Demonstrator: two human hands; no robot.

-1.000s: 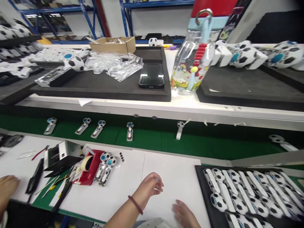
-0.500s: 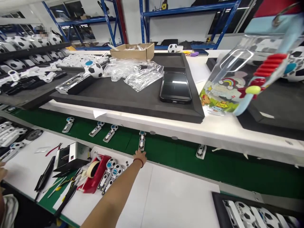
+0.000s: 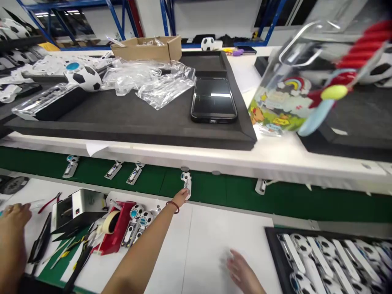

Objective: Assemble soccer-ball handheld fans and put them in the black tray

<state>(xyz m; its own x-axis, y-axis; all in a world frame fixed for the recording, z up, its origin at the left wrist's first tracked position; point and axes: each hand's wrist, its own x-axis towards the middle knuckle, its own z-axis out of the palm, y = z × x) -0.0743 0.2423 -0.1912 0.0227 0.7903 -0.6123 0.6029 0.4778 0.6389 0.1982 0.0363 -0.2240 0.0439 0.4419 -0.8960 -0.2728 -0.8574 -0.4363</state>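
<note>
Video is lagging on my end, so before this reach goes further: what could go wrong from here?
The left hand is stretched out to a soccer-ball handheld piece at the green belt edge; a loose pinch could drop it.

The forearm passes close over the loose pieces beside the red tape dispenser and might knock them.

White worktable [image 3: 214, 241], lower frame: red tape dispenser [image 3: 118, 230], small grey box device [image 3: 76, 206] and black tray of football-headed parts [image 3: 324, 261] at lower right. Green conveyor belt [image 3: 232, 194], mid frame: football-headed parts spaced along it. Upper white bench [image 3: 275, 153]: black foam trays [image 3: 137, 122], cartoon-printed clear bottle [image 3: 294, 94].
</note>
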